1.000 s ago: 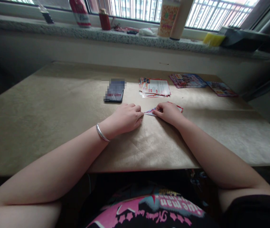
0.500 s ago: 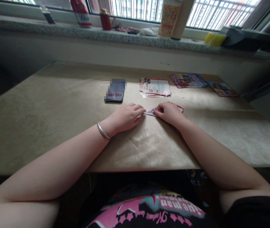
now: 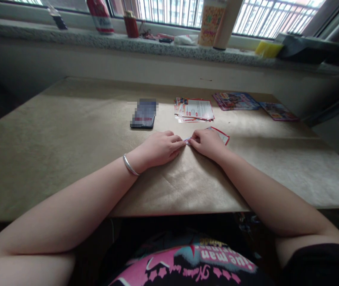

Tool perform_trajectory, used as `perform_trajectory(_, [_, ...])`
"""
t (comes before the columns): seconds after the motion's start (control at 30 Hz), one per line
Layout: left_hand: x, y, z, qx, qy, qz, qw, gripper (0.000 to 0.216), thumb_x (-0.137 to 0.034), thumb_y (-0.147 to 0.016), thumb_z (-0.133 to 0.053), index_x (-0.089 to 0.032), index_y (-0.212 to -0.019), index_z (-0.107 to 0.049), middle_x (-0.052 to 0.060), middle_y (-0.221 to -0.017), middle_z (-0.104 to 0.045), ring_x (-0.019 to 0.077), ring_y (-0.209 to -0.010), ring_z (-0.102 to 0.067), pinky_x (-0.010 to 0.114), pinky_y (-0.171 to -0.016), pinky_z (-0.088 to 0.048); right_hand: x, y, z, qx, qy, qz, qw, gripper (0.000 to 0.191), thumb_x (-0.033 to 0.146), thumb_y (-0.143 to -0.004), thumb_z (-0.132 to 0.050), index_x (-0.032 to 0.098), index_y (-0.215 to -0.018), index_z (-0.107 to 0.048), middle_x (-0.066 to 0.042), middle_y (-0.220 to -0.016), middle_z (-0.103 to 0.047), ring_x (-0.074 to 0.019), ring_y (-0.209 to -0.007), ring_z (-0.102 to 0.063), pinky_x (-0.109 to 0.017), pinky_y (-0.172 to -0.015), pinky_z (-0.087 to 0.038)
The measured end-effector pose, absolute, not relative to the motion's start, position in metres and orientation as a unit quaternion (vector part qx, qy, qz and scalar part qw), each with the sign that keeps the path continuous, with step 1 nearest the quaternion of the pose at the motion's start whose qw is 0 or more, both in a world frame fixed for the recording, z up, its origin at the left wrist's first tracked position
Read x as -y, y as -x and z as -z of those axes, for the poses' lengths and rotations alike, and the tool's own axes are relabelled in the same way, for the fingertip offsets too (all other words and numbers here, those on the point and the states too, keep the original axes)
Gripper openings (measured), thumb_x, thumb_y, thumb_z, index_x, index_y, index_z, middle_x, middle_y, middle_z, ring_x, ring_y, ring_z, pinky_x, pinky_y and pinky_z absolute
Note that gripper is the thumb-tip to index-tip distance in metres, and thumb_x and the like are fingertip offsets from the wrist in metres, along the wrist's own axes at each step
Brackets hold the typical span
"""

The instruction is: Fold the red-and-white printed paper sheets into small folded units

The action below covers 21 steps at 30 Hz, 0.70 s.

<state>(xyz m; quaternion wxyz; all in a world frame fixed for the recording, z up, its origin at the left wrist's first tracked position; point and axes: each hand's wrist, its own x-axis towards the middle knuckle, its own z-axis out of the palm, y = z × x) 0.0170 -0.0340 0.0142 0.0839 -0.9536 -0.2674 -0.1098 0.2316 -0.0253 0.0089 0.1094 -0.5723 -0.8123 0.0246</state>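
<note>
A printed paper card (image 3: 223,136) with a red border lies on the table, folded at its left end. My right hand (image 3: 206,143) covers most of it, the fingers closed and pinching the folded part. My left hand (image 3: 165,147), with a silver bangle on its wrist, presses its fingertips together on the card's left tip. The fingertips of both hands almost meet there. How the fold lies under the fingers is hidden.
Beyond my hands lie a phone (image 3: 144,114), a pile of printed cards (image 3: 199,109), and colourful cards (image 3: 237,101) with another small stack (image 3: 279,111) to the right. Bottles, a cup (image 3: 210,24) and a yellow object (image 3: 268,49) stand along the windowsill (image 3: 157,49).
My right hand has slid left along the card, close to my left fingertips. More of the card's right end shows, and less of its left tip.
</note>
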Motion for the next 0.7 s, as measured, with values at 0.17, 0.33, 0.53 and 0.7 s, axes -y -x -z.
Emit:
perform_trajectory(0.17, [0.0352,-0.0192,-0.0157,0.277,0.951,0.102,0.089,0.035,-0.028,-0.097,-0.046,-0.018,-0.124,-0.065,0.010,-0.113,-0.069,0.0225,-0.097,-0.063,0.037,-0.085,-0.053,0.0205,-0.2350,-0.0078,0.798,0.582,-0.069,0.141,0.020,0.037,-0.086,-0.060,0.020,-0.081,-0.068,-0.006,-0.084,-0.074,-0.0201,-0.076,-0.062,-0.030,-0.065,-0.036])
perform_trajectory(0.33, [0.0362,-0.0195,-0.0157,0.279,0.950,0.108,0.088,0.033,-0.028,-0.097,-0.048,-0.018,-0.123,-0.066,0.010,-0.112,-0.069,0.0221,-0.096,-0.063,0.037,-0.084,-0.053,0.0189,-0.2358,-0.0066,0.795,0.582,-0.094,0.147,0.019,0.036,-0.086,-0.060,0.020,-0.080,-0.067,-0.005,-0.082,-0.073,-0.0185,-0.072,-0.062,-0.029,-0.063,-0.037])
perform_trajectory(0.53, [0.0367,-0.0207,-0.0157,0.285,0.948,0.100,0.100,0.035,-0.028,-0.098,-0.045,-0.018,-0.123,-0.067,0.010,-0.110,-0.069,0.0217,-0.095,-0.062,0.035,-0.081,-0.053,0.0184,-0.2355,-0.0076,0.787,0.592,-0.102,0.140,0.019,0.037,-0.085,-0.061,0.020,-0.081,-0.069,-0.005,-0.084,-0.074,-0.0186,-0.075,-0.062,-0.029,-0.064,-0.037])
perform_trajectory(0.7, [0.0366,-0.0221,-0.0158,0.291,0.946,0.098,0.102,0.034,-0.027,-0.097,-0.045,-0.019,-0.122,-0.067,0.009,-0.110,-0.069,0.0214,-0.095,-0.062,0.035,-0.082,-0.052,0.0174,-0.2365,-0.0061,0.787,0.591,-0.097,0.145,0.020,0.039,-0.084,-0.061,0.021,-0.079,-0.069,-0.005,-0.082,-0.074,-0.0186,-0.073,-0.062,-0.029,-0.062,-0.037])
